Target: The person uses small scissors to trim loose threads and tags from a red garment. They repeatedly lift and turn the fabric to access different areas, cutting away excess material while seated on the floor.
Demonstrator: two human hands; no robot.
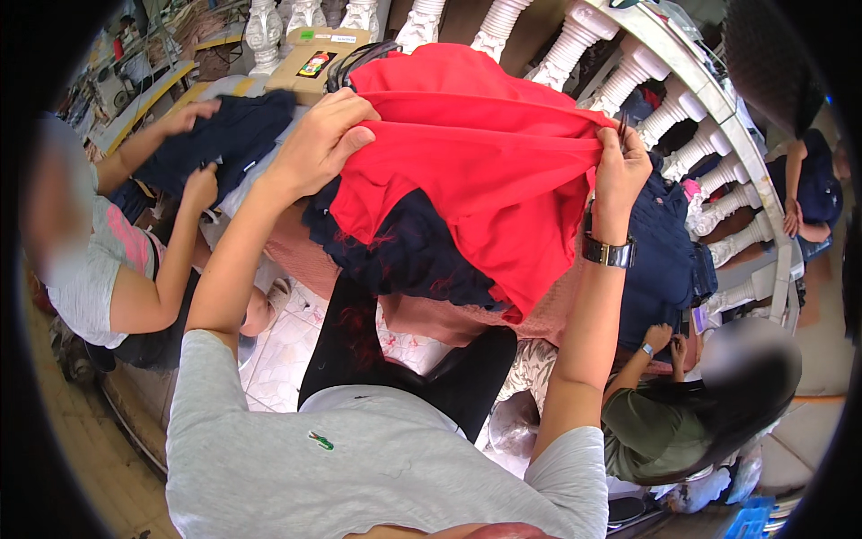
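A red garment [467, 153] is stretched between my two raised hands, with folds running across it. My left hand [325, 136] is closed on its left edge, the thumb along the top. On the other side my right hand [622, 166] pinches the right edge. A small dark pointed tool [624, 124], perhaps thread snips, sticks up from the right fingers; its kind is not plain. Under the red cloth lies a pile of dark navy garments [417, 247] with loose red threads on it.
A co-worker at left handles a navy garment [220, 135]. Another person sits at right beside stacked navy garments [660, 242]. White balusters [575, 49] curve along the back. A cardboard box [314, 63] stands behind my left hand. A pinkish cloth [431, 321] covers the surface underneath.
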